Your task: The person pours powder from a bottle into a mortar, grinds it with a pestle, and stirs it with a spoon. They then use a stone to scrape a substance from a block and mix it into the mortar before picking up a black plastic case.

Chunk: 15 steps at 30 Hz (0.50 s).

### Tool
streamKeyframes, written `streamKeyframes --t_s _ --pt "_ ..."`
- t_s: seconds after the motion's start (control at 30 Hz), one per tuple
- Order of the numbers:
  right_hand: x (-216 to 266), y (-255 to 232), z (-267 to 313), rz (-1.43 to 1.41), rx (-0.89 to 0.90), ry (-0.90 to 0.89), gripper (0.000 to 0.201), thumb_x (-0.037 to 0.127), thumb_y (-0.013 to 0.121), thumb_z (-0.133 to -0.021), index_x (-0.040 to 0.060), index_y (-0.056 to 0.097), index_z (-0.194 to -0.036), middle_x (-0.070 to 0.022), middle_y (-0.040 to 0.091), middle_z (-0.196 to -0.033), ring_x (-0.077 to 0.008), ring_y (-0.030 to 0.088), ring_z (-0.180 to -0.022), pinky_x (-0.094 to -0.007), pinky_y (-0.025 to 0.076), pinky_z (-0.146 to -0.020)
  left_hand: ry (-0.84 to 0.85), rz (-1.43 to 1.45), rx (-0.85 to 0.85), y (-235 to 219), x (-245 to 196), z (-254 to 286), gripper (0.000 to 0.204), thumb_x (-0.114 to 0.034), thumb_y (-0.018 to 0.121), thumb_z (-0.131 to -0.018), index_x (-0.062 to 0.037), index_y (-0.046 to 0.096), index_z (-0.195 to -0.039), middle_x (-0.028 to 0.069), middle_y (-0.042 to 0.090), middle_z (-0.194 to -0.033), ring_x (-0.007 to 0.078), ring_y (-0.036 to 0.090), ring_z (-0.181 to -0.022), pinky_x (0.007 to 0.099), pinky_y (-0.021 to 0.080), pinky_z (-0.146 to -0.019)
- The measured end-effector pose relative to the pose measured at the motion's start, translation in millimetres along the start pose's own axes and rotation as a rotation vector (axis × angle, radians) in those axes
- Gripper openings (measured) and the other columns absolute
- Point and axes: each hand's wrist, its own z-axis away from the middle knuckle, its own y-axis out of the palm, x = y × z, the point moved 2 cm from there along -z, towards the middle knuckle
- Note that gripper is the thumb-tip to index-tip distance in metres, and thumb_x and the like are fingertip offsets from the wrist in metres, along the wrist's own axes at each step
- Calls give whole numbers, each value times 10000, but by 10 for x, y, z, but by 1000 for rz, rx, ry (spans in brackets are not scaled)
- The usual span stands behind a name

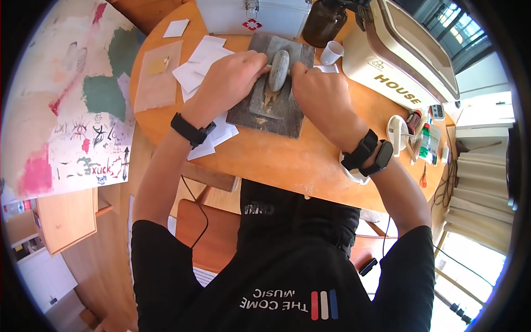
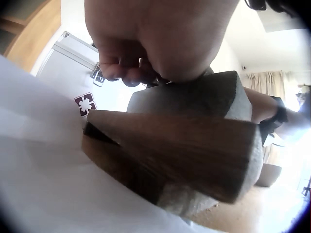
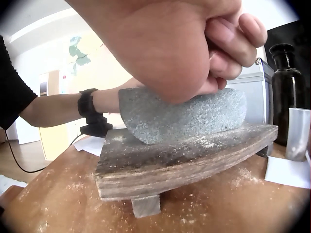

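In the head view a round grey stone grinding wheel (image 1: 280,71) stands on edge in a stone trough (image 1: 267,108) with tan powder in its groove. Its axle handles stick out on both sides. My left hand (image 1: 232,80) grips the left handle, and my right hand (image 1: 322,95) has its fingers curled round the right one. Beneath the trough lies a dark, worn wooden board (image 1: 243,126). From the right wrist, the trough's grey side (image 3: 182,119) sits on the powder-dusted board (image 3: 194,158), which is raised on small feet. In the left wrist view my left fingers (image 2: 131,75) curl above the trough.
White paper sheets (image 1: 191,74) and a translucent packet (image 1: 157,72) lie at left. A silver case (image 1: 221,16), dark bottle (image 1: 325,22) and small white cup (image 1: 332,53) stand behind. At right are a cream box (image 1: 398,61), a green-labelled bottle (image 1: 425,139) and cables (image 1: 451,171).
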Motion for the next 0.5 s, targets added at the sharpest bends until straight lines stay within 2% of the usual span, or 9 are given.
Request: streamKeyframes --t_s 0.27,0.43,0.47,0.5 --pt "-4 -26 30 -46 -3 -14 118 151 706 -874 88 616 -917 -17 690 -700 -153 728 -656 -303 513 -505 50 -90 -24 -31 -45 18 138 -117 663 -952 -35 560 -913 137 628 -835 379 641 -805 479 505 -677" --pt "108 -154 189 -122 22 10 149 151 718 -855 66 618 -925 -36 691 -710 -168 732 -666 -309 526 -496 81 -123 29 -202 -199 130 144 -116 669 -943 -31 561 -901 135 615 -810 378 627 -781 472 499 -664" --pt "99 -154 231 -78 -66 -20 117 110 686 -869 99 570 -881 -24 653 -669 -153 692 -579 -292 484 -451 81 -128 38 -224 -220 130 145 -115 669 -943 -29 561 -898 135 612 -807 378 625 -777 470 498 -662" --pt "96 -135 231 -75 -68 -15 114 111 685 -871 97 573 -885 -28 658 -673 -159 695 -579 -297 490 -454 86 -119 30 -206 -205 120 150 -116 668 -945 -27 558 -894 139 615 -811 380 627 -780 473 498 -664"
